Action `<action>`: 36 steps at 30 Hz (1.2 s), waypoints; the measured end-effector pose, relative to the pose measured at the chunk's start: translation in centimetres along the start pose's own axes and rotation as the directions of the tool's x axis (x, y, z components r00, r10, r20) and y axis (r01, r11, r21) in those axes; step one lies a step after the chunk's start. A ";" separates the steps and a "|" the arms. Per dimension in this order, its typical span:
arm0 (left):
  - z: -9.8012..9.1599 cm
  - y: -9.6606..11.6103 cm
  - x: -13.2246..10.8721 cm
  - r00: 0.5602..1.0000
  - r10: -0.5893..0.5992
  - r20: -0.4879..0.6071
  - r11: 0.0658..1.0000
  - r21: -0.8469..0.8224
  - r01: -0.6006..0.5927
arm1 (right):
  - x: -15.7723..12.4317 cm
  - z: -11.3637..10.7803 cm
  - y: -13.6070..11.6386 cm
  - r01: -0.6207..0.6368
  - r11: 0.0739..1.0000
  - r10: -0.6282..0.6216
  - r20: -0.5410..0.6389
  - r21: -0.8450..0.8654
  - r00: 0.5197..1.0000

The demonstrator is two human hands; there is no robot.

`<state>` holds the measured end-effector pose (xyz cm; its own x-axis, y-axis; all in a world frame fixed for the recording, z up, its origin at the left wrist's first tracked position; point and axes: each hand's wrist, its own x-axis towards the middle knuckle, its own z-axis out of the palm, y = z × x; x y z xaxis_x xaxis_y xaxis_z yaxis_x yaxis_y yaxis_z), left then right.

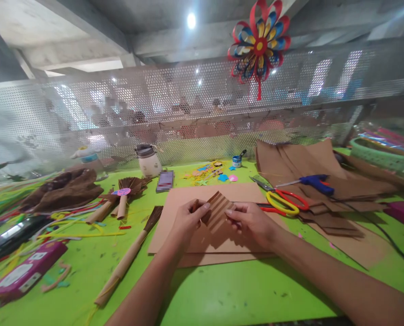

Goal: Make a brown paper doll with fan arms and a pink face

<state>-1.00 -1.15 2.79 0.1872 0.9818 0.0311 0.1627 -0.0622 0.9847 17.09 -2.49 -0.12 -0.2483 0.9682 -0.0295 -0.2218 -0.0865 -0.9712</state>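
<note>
Pleats ran across the brown paper [217, 210] that I had between both hands, held just above the card sheet [185, 197] lying at the middle of the bench [222, 290], nearer its front edge than its far one. The left hand [188, 219] pinched the paper's left end, thumb on top and fingers curled under it. The right hand [252, 222] gripped the right end the same way, thumb tip pressed on the folds and the other fingers closed beneath. The paper sat fanned out between them, tilted up toward the far edge, its shadow falling on the card sheet. Just right of the right hand, the scissors [283, 201] with yellow and red handles lay partly on the sheet's right edge, blades pointing to the far side. Beyond them a blue glue gun [315, 183] rested on a card stack [304, 158] spread over the bench's far right corner. To the left of the sheet a rolled paper broom [127, 260] lay slantwise, its fringe just beside the sheet's left edge, and a pink box [25, 271] sat near the left front corner among loose strips. Along the far edge I could make out a white jug [148, 163] and a small paint pot [237, 160] in front of the perforated screen [202, 90]; a paper pinwheel [259, 43] hung above it.
</note>
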 end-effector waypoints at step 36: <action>0.3 -1.6 1.0 0.975 -0.127 -0.182 0.963 -0.260 0.077 | 2.8 -8.2 -4.0 -0.151 0.437 -0.293 -0.298 -0.887 0.908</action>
<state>-0.76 -0.15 1.15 -0.0149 0.9979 -0.0635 -0.0811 0.0621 0.9948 25.02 2.50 1.71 0.1208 0.9749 0.1869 0.7769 0.0243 -0.6291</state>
